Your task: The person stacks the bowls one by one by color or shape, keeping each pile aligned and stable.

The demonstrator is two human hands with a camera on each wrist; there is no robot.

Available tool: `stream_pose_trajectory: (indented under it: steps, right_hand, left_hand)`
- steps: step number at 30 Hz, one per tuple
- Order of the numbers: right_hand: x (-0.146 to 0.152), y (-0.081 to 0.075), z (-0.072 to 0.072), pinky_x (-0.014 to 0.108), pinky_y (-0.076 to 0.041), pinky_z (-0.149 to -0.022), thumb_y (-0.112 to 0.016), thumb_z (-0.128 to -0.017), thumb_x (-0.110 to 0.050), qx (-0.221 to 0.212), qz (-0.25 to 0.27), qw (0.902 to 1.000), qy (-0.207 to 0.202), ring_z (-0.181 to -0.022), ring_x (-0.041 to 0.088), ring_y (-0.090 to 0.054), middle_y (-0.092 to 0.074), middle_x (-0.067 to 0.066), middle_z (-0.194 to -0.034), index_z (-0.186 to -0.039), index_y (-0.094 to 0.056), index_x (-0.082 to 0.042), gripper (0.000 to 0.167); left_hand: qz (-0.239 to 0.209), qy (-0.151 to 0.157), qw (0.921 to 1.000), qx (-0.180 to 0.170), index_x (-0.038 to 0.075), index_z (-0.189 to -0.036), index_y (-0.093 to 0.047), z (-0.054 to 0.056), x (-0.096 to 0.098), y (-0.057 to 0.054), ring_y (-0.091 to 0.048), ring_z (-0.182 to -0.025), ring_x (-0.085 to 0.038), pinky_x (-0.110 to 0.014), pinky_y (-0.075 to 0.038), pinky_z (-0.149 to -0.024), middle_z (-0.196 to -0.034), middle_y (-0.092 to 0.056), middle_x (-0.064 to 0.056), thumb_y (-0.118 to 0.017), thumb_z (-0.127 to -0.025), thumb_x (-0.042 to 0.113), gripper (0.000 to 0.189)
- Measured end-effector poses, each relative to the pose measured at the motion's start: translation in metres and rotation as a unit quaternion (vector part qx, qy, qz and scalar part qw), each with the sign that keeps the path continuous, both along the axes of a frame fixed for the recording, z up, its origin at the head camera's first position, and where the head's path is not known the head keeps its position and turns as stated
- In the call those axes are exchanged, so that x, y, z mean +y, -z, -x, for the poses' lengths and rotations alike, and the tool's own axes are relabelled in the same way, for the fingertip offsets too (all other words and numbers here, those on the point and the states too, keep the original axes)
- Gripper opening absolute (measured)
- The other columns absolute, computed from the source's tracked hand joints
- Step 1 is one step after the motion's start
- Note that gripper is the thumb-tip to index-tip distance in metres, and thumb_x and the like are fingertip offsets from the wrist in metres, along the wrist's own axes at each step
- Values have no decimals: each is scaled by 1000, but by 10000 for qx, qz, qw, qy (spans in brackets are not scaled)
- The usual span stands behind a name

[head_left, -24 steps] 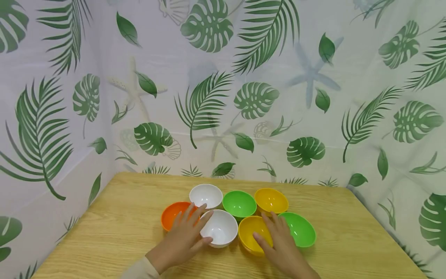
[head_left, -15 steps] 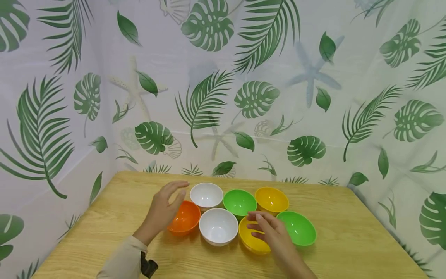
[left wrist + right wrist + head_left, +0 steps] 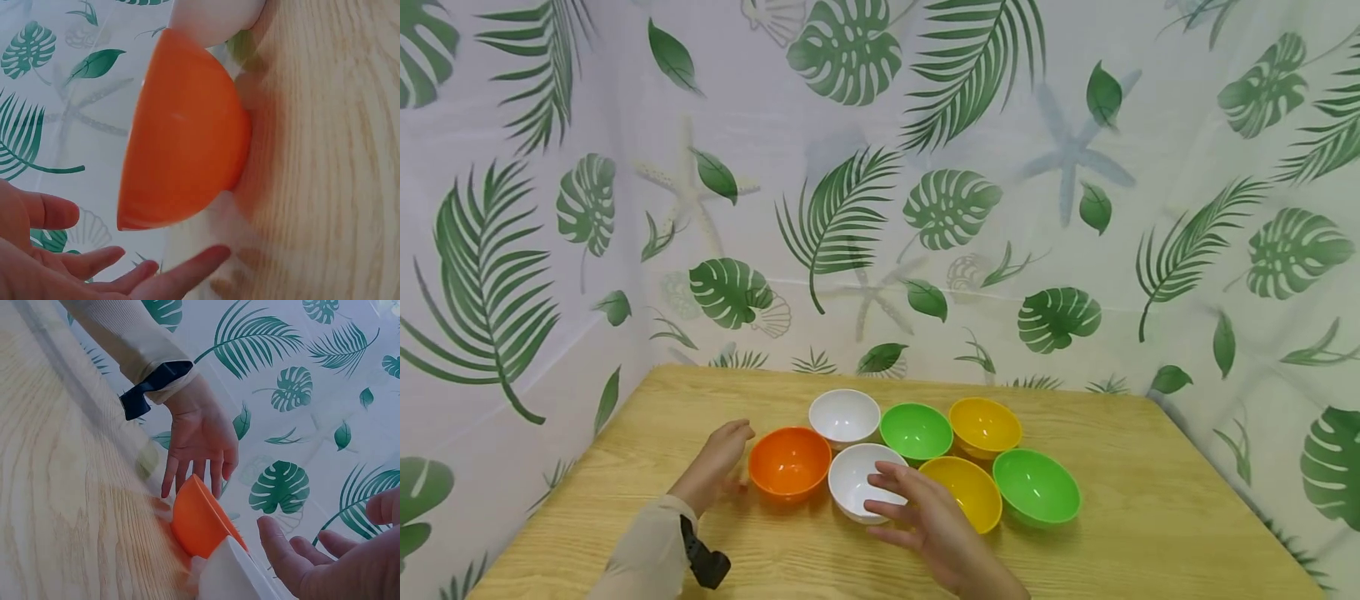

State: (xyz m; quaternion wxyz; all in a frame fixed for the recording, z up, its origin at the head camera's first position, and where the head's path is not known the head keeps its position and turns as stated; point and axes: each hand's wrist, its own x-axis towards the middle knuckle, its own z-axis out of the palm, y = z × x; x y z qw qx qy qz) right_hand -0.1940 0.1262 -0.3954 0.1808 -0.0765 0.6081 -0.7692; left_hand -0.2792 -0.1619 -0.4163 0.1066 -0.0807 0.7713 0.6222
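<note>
Just left of an orange bowl (image 3: 790, 467), my left hand (image 3: 715, 462) is held with fingers extended. The left wrist view shows its fingertips apart from the orange bowl (image 3: 181, 137). My right hand (image 3: 936, 529), fingers spread, hovers over the front white bowl (image 3: 853, 483) and partly hides it and the front yellow bowl (image 3: 973, 492). In the right wrist view, my right hand (image 3: 344, 565) stays off the white bowl (image 3: 231, 575), and the left hand's palm (image 3: 203, 428) faces the orange bowl. Neither hand holds anything.
Behind stand another white bowl (image 3: 844, 417), a green bowl (image 3: 916, 432) and a second yellow bowl (image 3: 985, 427). A green bowl (image 3: 1036, 487) ends the front row at right. All sit on the wooden table (image 3: 1150, 517), with a leaf-patterned sheet (image 3: 865, 250) behind.
My left hand has moved from over the orange and white bowls to the orange bowl's left. My right hand has shifted left from the yellow bowl towards the front white bowl.
</note>
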Motion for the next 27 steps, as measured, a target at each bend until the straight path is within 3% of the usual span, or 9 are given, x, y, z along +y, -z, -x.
stream_pose_trajectory:
  steps: [4,9,20,27]
  right_hand:
    - [-7,2,-1,45,-51,-94,-43,-102,-39,-45,121,9999,-39,-116,30,-57,-34,27,-146,-149,-21,3,67]
    - [-11,5,-2,46,-51,-92,-42,-102,-33,-101,270,9995,87,-113,31,-59,-33,29,-145,-149,-14,3,65]
    - [-15,11,-4,44,-53,-89,-43,-102,-33,-254,304,9988,272,-110,29,-61,-37,30,-142,-150,-9,2,68]
    - [-21,14,-6,46,-52,-92,-44,-102,-33,-243,343,9989,186,-113,30,-59,-41,27,-140,-150,-11,1,68]
  left_hand:
    - [-345,95,9991,-217,-2,-149,-19,0,0,7,-24,-134,-54,-55,-53,-83,-151,-15,-31,-26,-100,15,52]
    - [-582,82,9974,-419,-1,-147,-26,1,2,13,-43,-122,-47,-49,-57,-76,-147,-23,-33,-27,-99,8,49]
    - [-822,478,9954,-149,-4,-148,-21,1,4,21,-42,-126,-49,-51,-56,-78,-142,-32,-37,-27,-101,4,48]
    - [-696,337,9970,33,-2,-147,-26,-5,-2,22,-48,-120,-45,-50,-56,-79,-143,-33,-33,-27,-103,5,45]
